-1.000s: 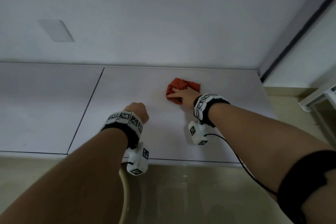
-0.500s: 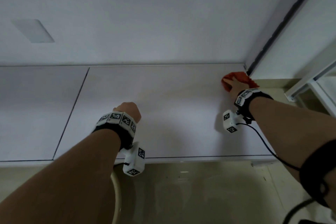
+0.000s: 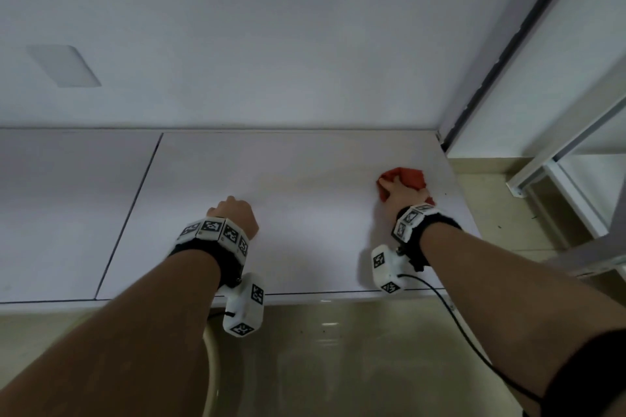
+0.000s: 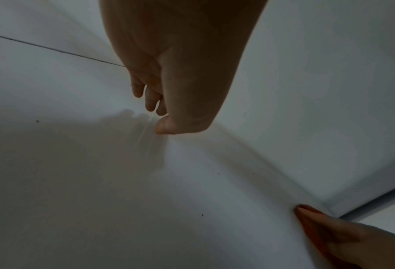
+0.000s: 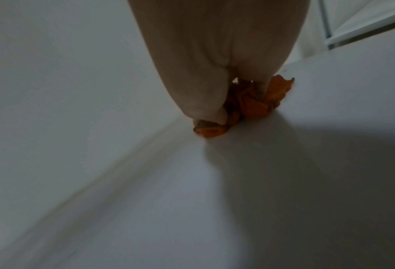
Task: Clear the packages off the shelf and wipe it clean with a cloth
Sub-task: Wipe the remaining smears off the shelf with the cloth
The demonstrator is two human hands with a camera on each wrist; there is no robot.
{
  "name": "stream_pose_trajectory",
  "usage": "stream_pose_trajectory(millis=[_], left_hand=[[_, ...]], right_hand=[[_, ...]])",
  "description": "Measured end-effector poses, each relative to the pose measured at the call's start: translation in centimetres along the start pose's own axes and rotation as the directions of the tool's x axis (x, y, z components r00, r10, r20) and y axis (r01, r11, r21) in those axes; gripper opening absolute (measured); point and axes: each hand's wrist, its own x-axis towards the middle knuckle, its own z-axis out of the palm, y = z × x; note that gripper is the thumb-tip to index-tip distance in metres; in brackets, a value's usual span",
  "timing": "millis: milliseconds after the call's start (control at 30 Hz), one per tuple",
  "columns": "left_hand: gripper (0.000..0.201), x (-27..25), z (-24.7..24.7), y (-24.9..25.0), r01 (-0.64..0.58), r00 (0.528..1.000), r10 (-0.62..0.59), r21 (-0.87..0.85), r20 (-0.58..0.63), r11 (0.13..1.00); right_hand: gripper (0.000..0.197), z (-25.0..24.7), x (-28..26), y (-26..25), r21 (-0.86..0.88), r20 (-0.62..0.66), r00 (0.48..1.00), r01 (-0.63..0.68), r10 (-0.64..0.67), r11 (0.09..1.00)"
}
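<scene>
The white shelf [image 3: 305, 213] runs along the wall and bears only my hands and the cloth. A crumpled red cloth [image 3: 408, 178] lies near the shelf's right end. My right hand [image 3: 401, 193] lies on top of it, fingers stretched over the wad and pressing it down. In the right wrist view the cloth [image 5: 251, 107] bunches out from under the palm of my right hand [image 5: 205, 72]. My left hand [image 3: 235, 213] rests mid-shelf as a fist and holds nothing. In the left wrist view the fingers of my left hand [image 4: 168, 109] curl down with the thumb tip on the shelf.
A plain white wall [image 3: 271, 44] backs the shelf. A seam [image 3: 135, 206] divides it from another panel on the left. A dark vertical strip [image 3: 508, 44] and a pale metal frame [image 3: 542, 162] stand at the right end. Tiled floor [image 3: 338, 366] lies below. Small dark specks [image 4: 202, 215] dot the shelf.
My right hand swept the cloth from mid-shelf to the back right corner, then drew it forward along the right end. The left fist has stayed put.
</scene>
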Motion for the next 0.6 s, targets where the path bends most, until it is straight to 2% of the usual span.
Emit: stream_pose_trajectory(millis=[100,200,267,300,367,467,533,600], left_hand=[[0.035,-0.7,-0.1,-0.6,-0.011,1.000,0.011,-0.012,0.009,1.000],[0.036,-1.6,-0.1,-1.9,-0.012,1.000,0.012,-0.036,0.016,0.999],[0.040,-2.0,0.2,-3.2,-0.014,1.000,0.014,-0.059,0.013,0.998],[0.042,-2.1,0.4,-3.9,-0.012,1.000,0.012,-0.063,0.010,0.998],[0.041,-2.0,1.0,-5.3,0.004,1.000,-0.004,-0.052,0.007,0.999],[0.037,-1.9,1.7,-6.6,0.024,0.998,-0.022,-0.030,0.052,0.999],[0.037,-1.5,2.1,-6.8,0.001,0.997,0.000,-0.011,0.077,1.000],[0.038,-0.8,2.1,-7.0,-0.011,0.996,0.011,-0.002,0.086,1.000]], right_hand=[[0.055,1.2,-1.9,-4.5,0.050,0.054,0.981,0.184,-0.186,0.982],[0.054,1.3,-3.8,-9.7,-0.014,0.143,0.902,0.414,-0.408,0.910],[0.062,1.0,-3.5,-11.0,-0.090,0.147,0.850,0.521,-0.506,0.849],[0.067,0.9,-3.0,-10.8,-0.100,0.135,0.847,0.528,-0.515,0.843],[0.070,0.9,-2.2,-9.0,-0.091,0.098,0.880,0.473,-0.464,0.877],[0.061,0.9,-1.1,-5.4,-0.058,0.015,0.969,0.248,-0.248,0.967],[0.055,0.8,0.1,-4.3,-0.079,-0.001,0.985,0.173,-0.173,0.982],[0.055,1.0,2.0,-4.6,-0.034,0.006,0.987,0.160,-0.160,0.987]])
